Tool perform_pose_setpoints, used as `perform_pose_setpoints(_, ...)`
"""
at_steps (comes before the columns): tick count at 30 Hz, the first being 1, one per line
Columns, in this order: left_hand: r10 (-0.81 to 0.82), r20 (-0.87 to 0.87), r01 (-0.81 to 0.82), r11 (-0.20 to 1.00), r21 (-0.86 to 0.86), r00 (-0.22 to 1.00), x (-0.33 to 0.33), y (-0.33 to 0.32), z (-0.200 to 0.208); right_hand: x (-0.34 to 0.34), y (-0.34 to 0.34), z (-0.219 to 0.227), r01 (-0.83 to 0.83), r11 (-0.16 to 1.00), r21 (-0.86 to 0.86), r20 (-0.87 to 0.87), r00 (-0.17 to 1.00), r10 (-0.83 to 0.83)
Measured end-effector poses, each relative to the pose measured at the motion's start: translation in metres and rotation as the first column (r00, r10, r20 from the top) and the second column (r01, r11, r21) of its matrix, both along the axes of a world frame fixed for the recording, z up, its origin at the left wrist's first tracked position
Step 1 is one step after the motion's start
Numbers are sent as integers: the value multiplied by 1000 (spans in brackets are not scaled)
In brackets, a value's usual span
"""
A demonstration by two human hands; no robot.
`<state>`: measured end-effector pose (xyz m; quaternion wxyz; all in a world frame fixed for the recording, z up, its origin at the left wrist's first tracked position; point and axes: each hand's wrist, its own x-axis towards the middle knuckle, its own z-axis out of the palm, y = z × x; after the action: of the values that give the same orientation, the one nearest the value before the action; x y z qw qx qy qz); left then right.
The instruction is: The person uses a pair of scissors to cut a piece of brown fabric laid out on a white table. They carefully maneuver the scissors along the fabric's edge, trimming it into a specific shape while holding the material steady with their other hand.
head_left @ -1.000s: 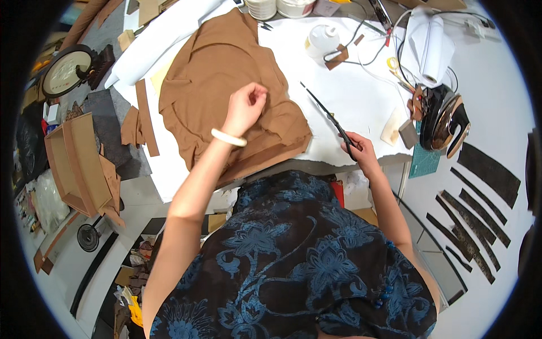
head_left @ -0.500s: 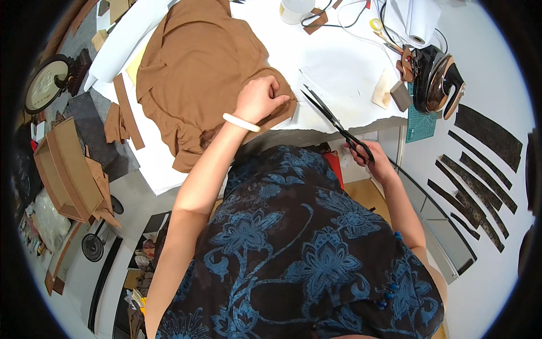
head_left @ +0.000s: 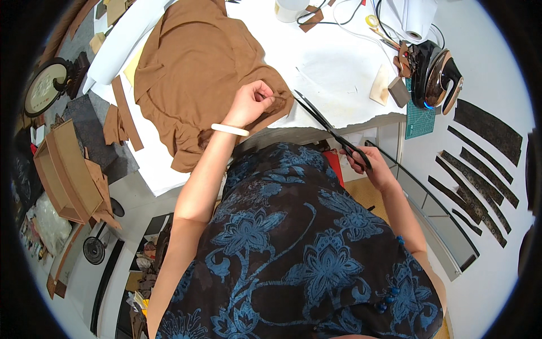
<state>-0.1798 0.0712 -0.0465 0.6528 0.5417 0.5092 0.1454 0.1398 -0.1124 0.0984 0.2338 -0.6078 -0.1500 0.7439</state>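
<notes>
Brown fabric (head_left: 197,68) lies bunched and creased over the left part of the white-covered table. At its right end my left hand (head_left: 248,104) is closed, thumb and fingertips pinching the cloth near its edge. A white bangle circles that wrist. My right hand (head_left: 370,162) grips the handles of long black scissors (head_left: 323,120) over the table's front edge. Their blades look nearly together and point up and left, with the tips just right of the fabric's edge and apparently apart from it.
A clothes iron (head_left: 437,79) stands at the right on a green cutting mat (head_left: 420,123), beside small blocks. Cords and a white container (head_left: 291,8) are at the back. Paper rolls (head_left: 121,45) and brown scraps (head_left: 116,124) lie left. Dark patterned strips (head_left: 471,181) are at far right.
My left thumb and fingers have come together on the cloth, and its edge has turned up a little. The scissors have shifted slightly left. A blue light now shows on the iron.
</notes>
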Motion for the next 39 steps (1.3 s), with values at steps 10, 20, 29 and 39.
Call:
perform_pose_setpoints(10, 18, 82, -17, 1000, -4, 997, 4, 10, -1, 18, 36, -8, -495, 849, 185, 497, 792, 354)
perform_pose_setpoints(20, -328, 105, 330, 944, -3, 939, 3, 48, 18, 19, 110, 15, -780, 614, 120, 661, 524, 537)
perform_pose_setpoints(29, -345, -141, 370, 809, 457, 928, 9, 55, 16, 23, 98, 10, -754, 649, 101, 658, 540, 524)
perform_pose_setpoints(39, -728, -635, 960, 266, 88, 260, 85, 95, 18, 28, 55, 3, -588, 800, 121, 621, 674, 401)
